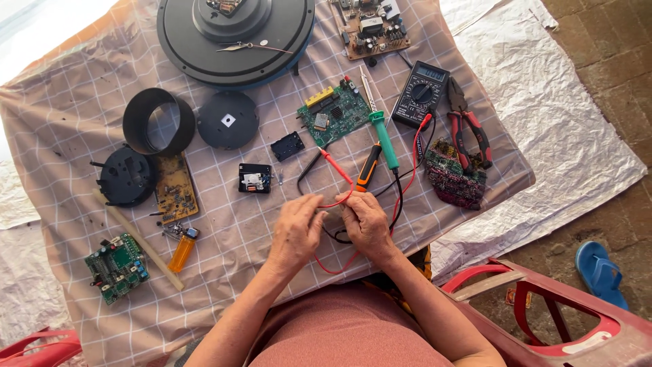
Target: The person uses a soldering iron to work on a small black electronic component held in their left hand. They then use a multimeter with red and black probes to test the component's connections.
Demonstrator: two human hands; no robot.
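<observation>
Both hands, left hand [296, 228] and right hand [365, 224], pinch together on the thin red lead [337, 202] near the table's front edge. Its red probe [336, 166] lies just ahead, beside an orange-handled screwdriver [369, 168]. Bare checked cloth [224, 224] opens leftward toward the orange lighter [182, 251].

Soft matt checked beige cloth [421, 177] covers table, lightly creased. Crinkled white plastic sheet [557, 136] beneath, faint sheen. Bare left hand [295, 234] and bare right hand [367, 224] pinch thin red rubbery wire [333, 204], smooth. Round dark plastic disc housing [183, 47], semi-gloss. Black plastic ring [157, 121], matt. Green circuit board [333, 114], glossy lacquer, metal solder points. Pale wooden stick [139, 239], matt. Translucent orange plastic lighter [183, 250], shiny. Red-handled metal pliers [468, 126], rubbery grips.
</observation>
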